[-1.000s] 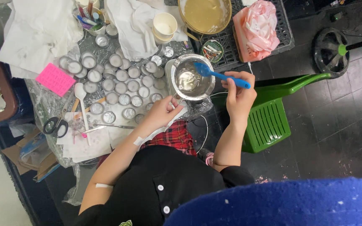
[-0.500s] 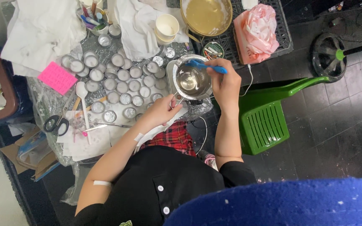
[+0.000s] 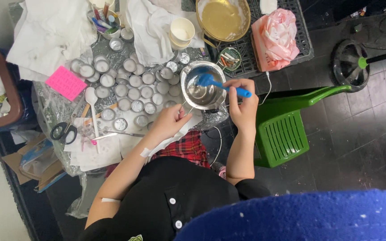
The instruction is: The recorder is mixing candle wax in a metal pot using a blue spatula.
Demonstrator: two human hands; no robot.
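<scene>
The right hand (image 3: 245, 103) grips a blue spatula (image 3: 220, 84) inside the metal pot (image 3: 203, 85); beside it, the left hand (image 3: 169, 122) pinches the pot's handle (image 3: 187, 105).

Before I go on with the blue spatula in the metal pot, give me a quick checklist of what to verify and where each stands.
1. Right hand grips blue spatula: ok.
2. Spatula head inside the metal pot: ok.
3. Left hand on the pot's handle: ok.
4. Pot level on its base: cannot tell.
5. Small tin cups apart from the pot's rim: not ok, the nearest ones crowd it.
6. Scissors away from both hands: ok.
</scene>
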